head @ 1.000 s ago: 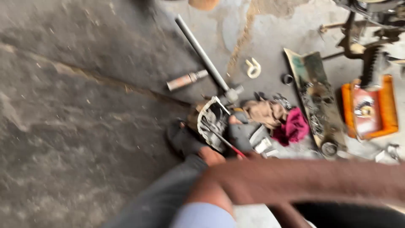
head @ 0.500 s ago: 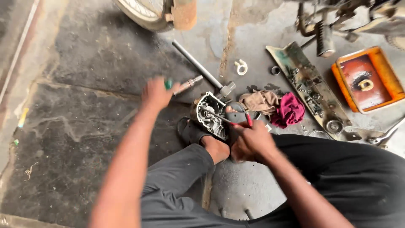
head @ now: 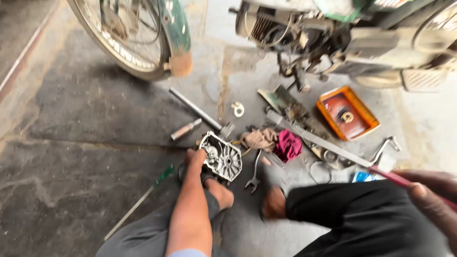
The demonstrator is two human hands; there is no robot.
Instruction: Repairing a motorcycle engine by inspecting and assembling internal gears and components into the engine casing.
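Note:
My left hand (head: 194, 157) grips the left edge of a grey metal engine cover (head: 224, 158), which stands tilted on the floor against my left foot (head: 220, 193). My right hand (head: 434, 196) is at the far right edge, above my dark trouser leg, closed around a thin red-handled tool (head: 390, 176). A long screwdriver with a green handle (head: 143, 200) lies on the floor left of my left arm. A spanner (head: 254, 174) lies between the cover and my right foot (head: 273, 201).
A motorcycle wheel (head: 135, 43) and engine (head: 295, 33) stand at the top. On the floor lie a metal pipe (head: 195, 109), a short cylinder (head: 185, 129), a tan rag (head: 259, 139), a magenta rag (head: 288, 145), an orange tray (head: 347, 113) and a kick lever (head: 388, 145).
My left hand dropped from a raised position onto the engine cover, and the green screwdriver now lies on the floor. My right hand drew back to the right with the red tool.

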